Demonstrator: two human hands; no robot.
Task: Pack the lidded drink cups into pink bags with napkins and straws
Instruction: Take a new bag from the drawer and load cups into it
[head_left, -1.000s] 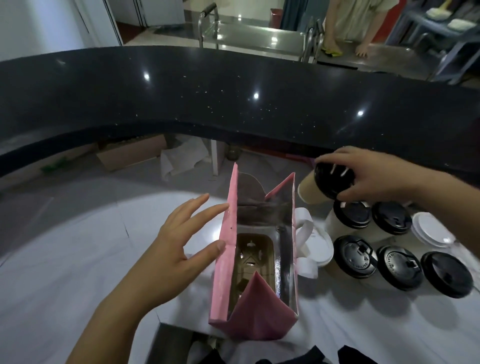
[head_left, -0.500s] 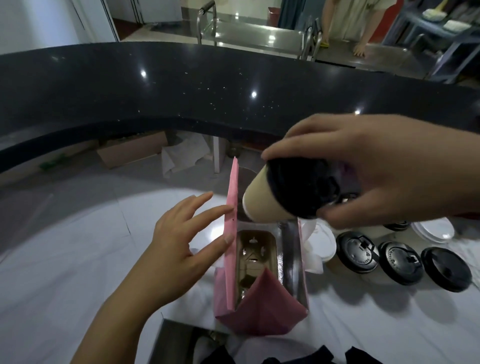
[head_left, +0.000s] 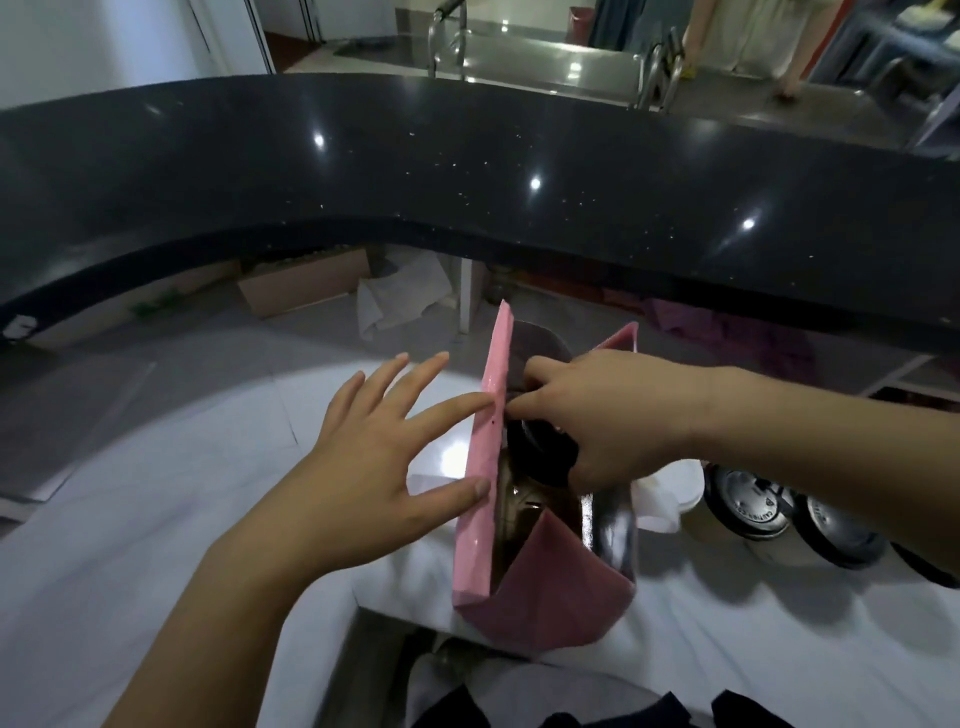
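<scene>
The pink bag (head_left: 480, 525) stood open on the white surface (head_left: 156, 519), and the right hand (head_left: 618, 421) reached down into its mouth, fingers curled around the dark top of a lidded cup (head_left: 543, 449) that sat partly inside the bag above a brown insert (head_left: 519, 512). The left hand (head_left: 374, 467) was spread with straight fingers against the outside of the bag's left wall, its thumb tip and index fingertip touching the pink side. Just right of the bag, under the right forearm, other black-lidded cups (head_left: 748, 504) stood on the surface, and a glossy black counter (head_left: 467, 171) curved across behind them.
</scene>
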